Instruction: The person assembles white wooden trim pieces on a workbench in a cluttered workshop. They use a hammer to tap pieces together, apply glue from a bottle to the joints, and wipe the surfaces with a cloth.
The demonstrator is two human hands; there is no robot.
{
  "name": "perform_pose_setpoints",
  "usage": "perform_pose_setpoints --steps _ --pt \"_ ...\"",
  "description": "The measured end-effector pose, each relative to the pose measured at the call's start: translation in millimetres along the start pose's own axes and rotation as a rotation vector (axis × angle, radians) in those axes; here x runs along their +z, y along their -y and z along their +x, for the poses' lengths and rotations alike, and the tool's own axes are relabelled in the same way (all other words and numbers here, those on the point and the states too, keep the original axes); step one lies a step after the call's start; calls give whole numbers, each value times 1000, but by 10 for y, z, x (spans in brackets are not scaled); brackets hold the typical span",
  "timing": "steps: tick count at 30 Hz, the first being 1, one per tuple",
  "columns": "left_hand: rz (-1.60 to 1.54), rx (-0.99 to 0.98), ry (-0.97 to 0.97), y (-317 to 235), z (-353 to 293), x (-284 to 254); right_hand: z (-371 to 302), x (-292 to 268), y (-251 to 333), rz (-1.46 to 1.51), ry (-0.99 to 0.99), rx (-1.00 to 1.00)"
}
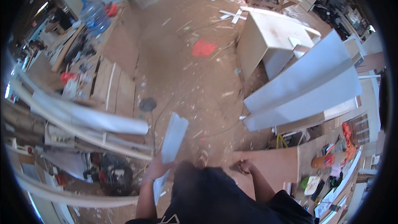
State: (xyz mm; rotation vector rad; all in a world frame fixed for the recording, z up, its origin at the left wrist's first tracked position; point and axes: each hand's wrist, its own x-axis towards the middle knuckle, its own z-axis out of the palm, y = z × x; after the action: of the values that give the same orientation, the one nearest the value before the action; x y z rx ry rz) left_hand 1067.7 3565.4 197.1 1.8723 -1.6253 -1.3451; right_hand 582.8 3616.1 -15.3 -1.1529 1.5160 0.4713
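My left hand [156,167] is closed on the edge of a long, narrow white board [174,135], carried beside my left leg. The board slants, its upper end pointing forward and its lower end reaching back past my wrist. At my right side, my right hand [245,166] hangs with its fingers curled. Something small and dark seems to be at those fingers, but I cannot make out what it is. A reddish-brown panel [271,168] lies behind and right of this hand. My shod foot [202,157] shows between the hands.
Long pale strips [87,116] jut in from the left. To the right, wide white boards [304,81] lean by an open wooden cabinet [273,33]. A cluttered workbench [118,49] holds a blue water jug [94,18]. Red plastic [203,48] and scraps litter the floor.
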Motion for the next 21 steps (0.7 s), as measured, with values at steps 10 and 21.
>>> perform_pose_setpoints --steps 10,21 --pt "-59 4 -61 -1241 4049 -1254 1318 -4115 2187 609 -453 -132" --pt "77 259 187 -3940 8543 -2566 3363 -4894 1499 -418 -94 -216"
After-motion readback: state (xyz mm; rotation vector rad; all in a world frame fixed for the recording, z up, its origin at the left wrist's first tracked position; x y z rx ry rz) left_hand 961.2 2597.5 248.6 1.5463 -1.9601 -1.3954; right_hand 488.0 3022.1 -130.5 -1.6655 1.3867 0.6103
